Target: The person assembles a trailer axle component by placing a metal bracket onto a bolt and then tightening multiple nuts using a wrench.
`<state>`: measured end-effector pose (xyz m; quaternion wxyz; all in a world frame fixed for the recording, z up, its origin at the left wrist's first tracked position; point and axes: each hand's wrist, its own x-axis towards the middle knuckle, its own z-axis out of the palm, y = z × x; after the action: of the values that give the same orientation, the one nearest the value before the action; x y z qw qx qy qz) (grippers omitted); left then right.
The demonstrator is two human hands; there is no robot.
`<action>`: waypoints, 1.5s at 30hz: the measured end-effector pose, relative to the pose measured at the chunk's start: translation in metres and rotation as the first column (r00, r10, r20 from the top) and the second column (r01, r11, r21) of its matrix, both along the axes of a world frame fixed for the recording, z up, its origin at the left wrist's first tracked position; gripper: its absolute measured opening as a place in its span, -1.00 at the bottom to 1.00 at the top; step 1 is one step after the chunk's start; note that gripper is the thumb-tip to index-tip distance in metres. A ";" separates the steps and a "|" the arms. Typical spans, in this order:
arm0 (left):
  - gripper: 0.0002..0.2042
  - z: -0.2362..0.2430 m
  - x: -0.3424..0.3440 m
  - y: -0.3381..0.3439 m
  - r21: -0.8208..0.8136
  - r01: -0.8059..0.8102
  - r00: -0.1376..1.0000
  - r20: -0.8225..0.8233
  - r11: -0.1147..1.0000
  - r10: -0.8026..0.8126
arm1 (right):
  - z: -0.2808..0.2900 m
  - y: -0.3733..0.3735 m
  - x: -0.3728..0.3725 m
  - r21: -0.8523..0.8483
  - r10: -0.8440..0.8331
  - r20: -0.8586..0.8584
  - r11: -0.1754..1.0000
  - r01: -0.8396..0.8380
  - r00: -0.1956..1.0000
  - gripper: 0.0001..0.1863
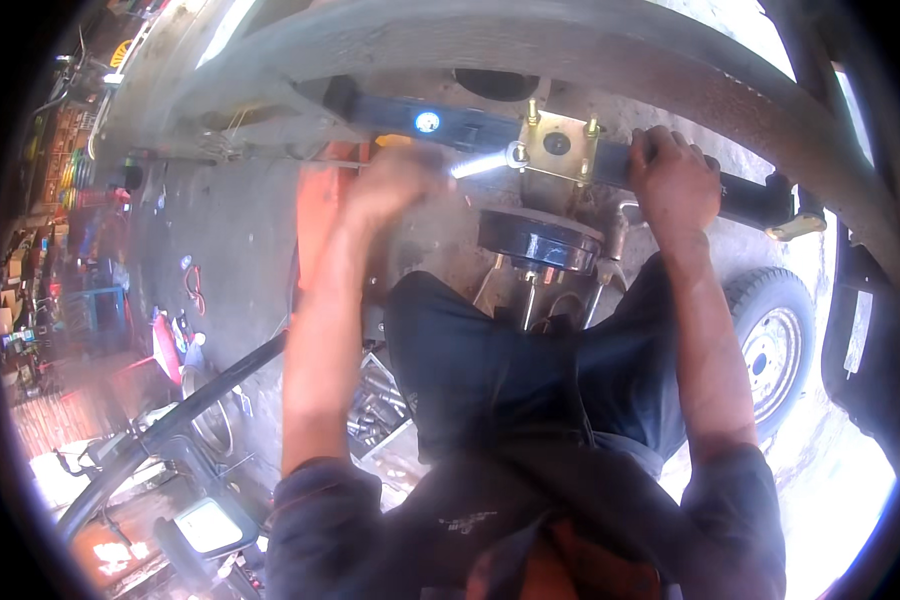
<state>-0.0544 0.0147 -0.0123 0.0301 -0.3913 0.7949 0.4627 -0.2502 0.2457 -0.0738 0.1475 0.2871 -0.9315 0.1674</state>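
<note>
— Two hands are up under the vehicle's frame, both arms stretched away from the body. Where is each one?

— The left hand (395, 185) is blurred, its fist wrapped round the handle of a shiny wrench (485, 163). The wrench's ring end sits on a bolt at the edge of the tan bracket plate (558, 145).

— And its fingers?

— Curled shut on the handle, though the blur hides the detail.

— The other arm?

— The right hand (673, 180) reaches nearly straight up, fingers hooked over the top of the dark leaf spring (470, 125), just right of the bracket plate, thumb side toward the plate.

— What lies below?

— A black round hub (540, 240) hangs under the plate; a wheel (775, 345) stands beside the right forearm, and a tray of metal parts (380, 415) sits by the left elbow.
</note>
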 end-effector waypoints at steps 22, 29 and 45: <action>-0.81 -0.091 0.151 0.108 0.685 -0.274 0.615 -0.415 0.675 0.671 | -0.002 -0.042 0.049 -0.423 0.587 0.425 0.802 -0.423 0.689 -0.67; -0.84 -0.059 0.122 0.125 0.516 -0.382 0.753 -0.307 0.767 0.582 | 0.018 -0.046 0.066 -0.313 0.460 0.278 0.873 -0.373 0.843 -0.57; -0.83 -0.047 0.094 0.092 0.282 -0.303 0.912 -0.191 0.910 0.363 | -0.005 -0.018 0.028 -0.629 0.676 0.157 0.631 -0.455 0.720 -0.70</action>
<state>0.0400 0.1066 -0.0597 -0.0974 -0.4565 0.6500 0.5997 -0.2223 0.2276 -0.0785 -0.0210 0.4772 -0.7102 0.5172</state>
